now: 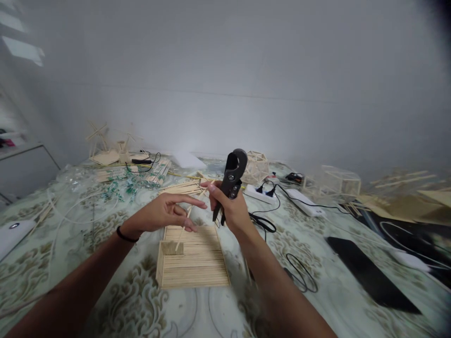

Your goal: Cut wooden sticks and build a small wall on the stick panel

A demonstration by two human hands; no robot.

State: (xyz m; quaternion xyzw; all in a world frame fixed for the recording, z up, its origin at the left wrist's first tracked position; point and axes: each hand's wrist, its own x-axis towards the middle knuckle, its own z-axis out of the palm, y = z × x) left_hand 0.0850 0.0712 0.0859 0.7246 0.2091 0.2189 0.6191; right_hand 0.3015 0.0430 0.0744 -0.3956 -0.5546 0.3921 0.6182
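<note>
My left hand (171, 213), with a dark band at the wrist, has its index finger stretched out and a gap below it. A thin wooden stick (189, 212) slants through that gap; whether my left fingers touch it, I cannot tell. The stick's upper end is by the fingertips of my right hand (230, 204), and its lower end is over a small stick wall. My right hand is closed round a black plier-like hand cutter (232, 176), tilted upright. Beneath both hands lies a flat panel of sticks (197, 265), with a low box-like wall (171, 248) at its left.
Loose sticks (181, 188) and green-printed stick packs (158, 171) lie behind. Stick models (121, 152) stand back left, a lattice ball (256, 166) back right. A white power strip (260, 194), black cables (264, 223) and a dark flat slab (369, 272) are at right.
</note>
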